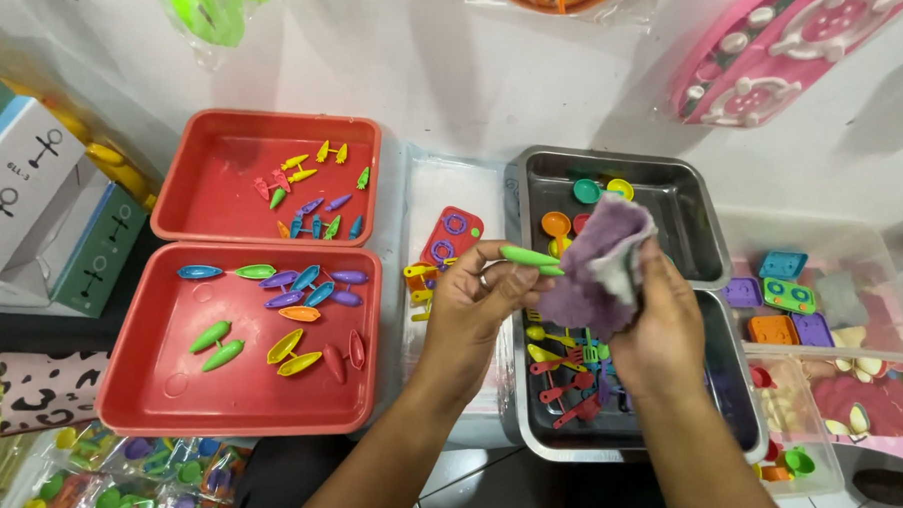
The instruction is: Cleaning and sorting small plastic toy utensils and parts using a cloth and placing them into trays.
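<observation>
A small green toy boat [530,257] is pinched between the thumb and fingertips of the left hand [478,298], its far end pressed into a purple cloth [592,269] that is bunched and gripped closed in the right hand [659,327]. Both hands are held above two steel trays: the nearer steel tray [537,421], where red, yellow and blue toy utensils [566,375] are heaped, and the farther steel tray [689,191], in which a few round toy pieces in green, yellow and orange [586,191] are seen. To the left, two red plastic trays are set one behind the other. In the nearer red tray [156,395], toy boats in blue, green, purple, orange, yellow and red [298,309] are spread out, well apart from the one being held; in the farther red tray [199,183], smaller coloured toy pieces [309,194] are scattered. Between the red trays and the steel ones, a clear plastic bin [439,179] is placed, with a red toy stove top [452,231] lying in it. At the right, a clear container [872,259] of toy appliances in purple, blue, green and orange [783,297] is seen. Bagged toys [109,486] are piled at the lower left, and a pink toy set [794,32] is laid at the upper right.
</observation>
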